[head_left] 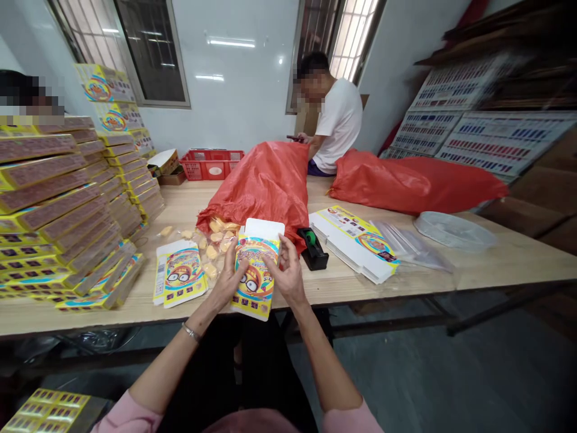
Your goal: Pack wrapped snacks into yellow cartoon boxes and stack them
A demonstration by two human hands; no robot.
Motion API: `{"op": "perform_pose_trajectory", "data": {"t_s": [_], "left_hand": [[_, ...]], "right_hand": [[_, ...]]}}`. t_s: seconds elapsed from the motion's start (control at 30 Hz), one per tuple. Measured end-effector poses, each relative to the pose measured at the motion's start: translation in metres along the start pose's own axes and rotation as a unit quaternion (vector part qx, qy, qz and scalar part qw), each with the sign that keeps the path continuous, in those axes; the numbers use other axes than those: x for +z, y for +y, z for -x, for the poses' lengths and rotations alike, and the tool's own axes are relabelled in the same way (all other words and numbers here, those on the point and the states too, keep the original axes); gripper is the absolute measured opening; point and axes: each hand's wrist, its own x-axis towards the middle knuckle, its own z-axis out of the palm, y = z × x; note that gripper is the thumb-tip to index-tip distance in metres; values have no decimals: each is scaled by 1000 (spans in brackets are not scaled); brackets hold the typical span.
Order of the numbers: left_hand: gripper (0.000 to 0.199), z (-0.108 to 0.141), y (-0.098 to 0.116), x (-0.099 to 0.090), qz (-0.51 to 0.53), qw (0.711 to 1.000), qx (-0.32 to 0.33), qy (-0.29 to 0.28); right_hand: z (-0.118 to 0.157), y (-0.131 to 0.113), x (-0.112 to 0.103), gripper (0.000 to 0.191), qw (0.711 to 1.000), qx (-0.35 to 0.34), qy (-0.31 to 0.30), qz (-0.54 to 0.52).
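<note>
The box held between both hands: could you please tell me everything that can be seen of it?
The box looks like thin card, mostly yellow, with a cartoon face in glasses, blue swirls, lettering above and a row of small dark pictures below. A white flap stands up at its top; its inside is hidden. The left hand and right hand hold it by its sides, front facing the camera, over the near edge of the table.

Yellow carton [255, 281] (with blue swirls)
</note>
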Motion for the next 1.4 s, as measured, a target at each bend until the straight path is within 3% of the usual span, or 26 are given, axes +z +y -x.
{"op": "perform_pose_trajectory", "data": {"t_s": [0.1, 0.23, 0.47, 0.7, 0.8, 0.97, 1.1, 1.2, 1.33, 1.4], "left_hand": [[69, -8, 3, -5, 17, 1000, -18, -3], [72, -21, 13, -17, 72, 994, -9, -82], [45, -39, 16, -35, 65, 987, -9, -146], [35, -56, 4, -42, 13, 994, 30, -101], [33, -60, 5, -43, 35, 994, 39, -99], [30, -68, 26, -51, -45, 991, 50, -118], [27, -71, 38, -54, -122, 985, 70, -103], [31, -70, 35, -51, -76, 991, 46, -98], [55, -67, 32, -49, -30, 997, 31, -71], [44, -66, 34, -50, -65, 992, 49, -97]], "right_hand": [[-4, 0, -2, 52, 999, 22, -38, -23], [-17, 2, -10, 40, 998, 27, -56, -19], [-42, 2, -19, 32, 993, 39, -111, 13], [-55, -4, -18, 28, 986, -12, -116, 122], [-58, 0, -19, 25, 990, -8, -113, 85], [-61, 4, -20, 48, 992, -11, -124, 23], [-64, 0, -19, 33, 991, -33, -114, 60], [-65, -3, -17, 29, 990, -29, -120, 74], [-65, -10, -18, 25, 985, -13, -159, 64], [-64, -14, -20, 23, 982, -8, -177, 63]]}}
